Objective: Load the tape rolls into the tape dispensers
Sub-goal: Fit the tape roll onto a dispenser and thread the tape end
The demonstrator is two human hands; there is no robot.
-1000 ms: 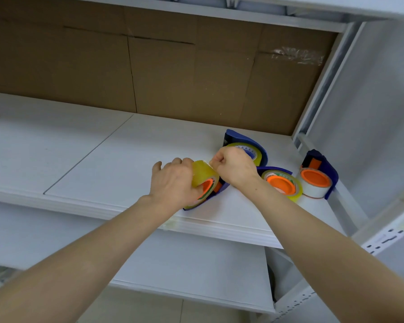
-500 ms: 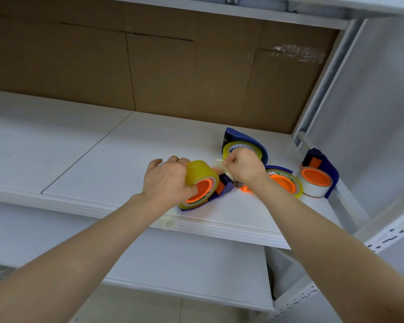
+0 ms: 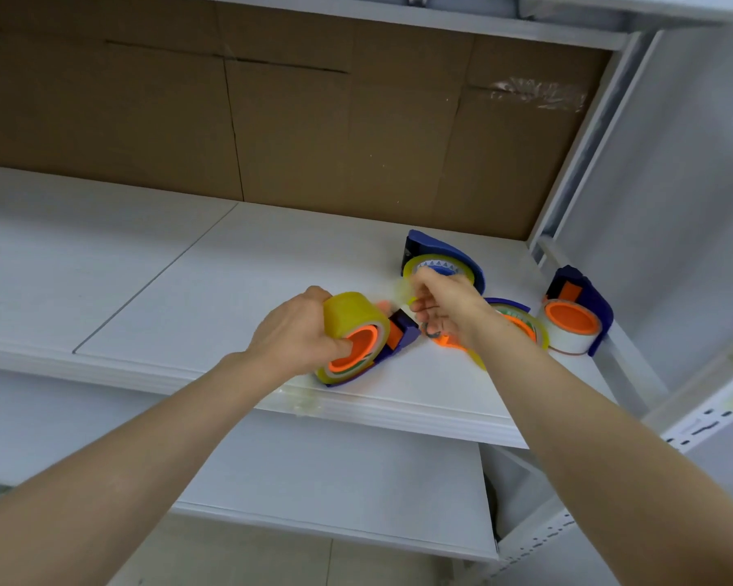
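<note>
My left hand grips a yellowish tape roll seated on the orange hub of a blue dispenser near the shelf's front edge. My right hand is curled just right of it and pinches the pulled-out tape end, which is blurred. Behind my right hand stands a blue dispenser with a yellow roll. Another loaded dispenser lies partly hidden under my right wrist. At the far right a dispenser holds a white roll.
The white shelf stretches out to the left, with brown cardboard as its back wall. A white upright post and side rail close the right end. A lower shelf lies below the front edge.
My left hand has tilted the roll and dispenser, so the orange hub faces me more. My right hand has drawn the tape end away to the right and slightly up.
</note>
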